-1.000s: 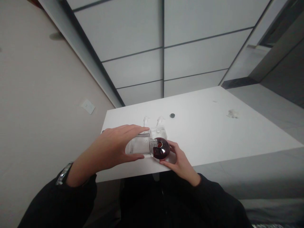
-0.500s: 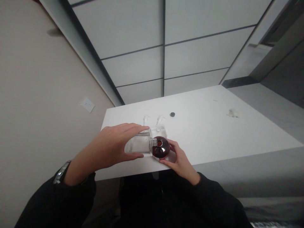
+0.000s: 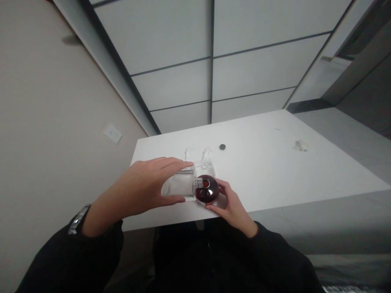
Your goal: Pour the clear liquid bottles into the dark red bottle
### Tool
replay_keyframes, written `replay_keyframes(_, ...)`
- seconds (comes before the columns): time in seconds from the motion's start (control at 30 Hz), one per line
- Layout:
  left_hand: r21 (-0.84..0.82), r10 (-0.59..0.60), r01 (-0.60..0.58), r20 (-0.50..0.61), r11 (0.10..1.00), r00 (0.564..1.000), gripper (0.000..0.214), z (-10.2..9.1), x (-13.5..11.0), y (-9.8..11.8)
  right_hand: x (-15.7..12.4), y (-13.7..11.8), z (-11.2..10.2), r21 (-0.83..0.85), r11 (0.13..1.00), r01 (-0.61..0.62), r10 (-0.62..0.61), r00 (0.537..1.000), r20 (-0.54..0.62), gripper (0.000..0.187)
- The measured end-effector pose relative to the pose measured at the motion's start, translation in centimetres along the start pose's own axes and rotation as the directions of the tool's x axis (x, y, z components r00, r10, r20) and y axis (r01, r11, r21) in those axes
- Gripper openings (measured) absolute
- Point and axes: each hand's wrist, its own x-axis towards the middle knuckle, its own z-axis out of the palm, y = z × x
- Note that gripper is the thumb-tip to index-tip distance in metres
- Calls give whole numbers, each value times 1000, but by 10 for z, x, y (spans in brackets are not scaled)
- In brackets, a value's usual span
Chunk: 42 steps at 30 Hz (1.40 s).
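Head view: hands (image 3: 137, 185) clasping two glass bottles (image 3: 179, 186)

Black long sleeves (image 3: 69, 260), a metal-banded wristwatch (image 3: 78, 219) on the left wrist (image 3: 94, 219)

left hand (image 3: 137, 188): spread wide, gripping | right hand (image 3: 233, 205): curled, cupping

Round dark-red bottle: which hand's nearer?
Right. The right hand is on the round dark-red bottle, cupping it from the near side. The left hand is to the bottle's left, apart from it, wrapped around the clear rectangular bottle.
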Motion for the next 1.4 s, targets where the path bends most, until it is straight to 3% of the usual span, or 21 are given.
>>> replay_keyframes(1.4, 59, 53, -53, 0, 997, 999, 65, -7, 3, 1, 1, -4, 0, -18, 1000, 2, -2, 1000, -3, 74)
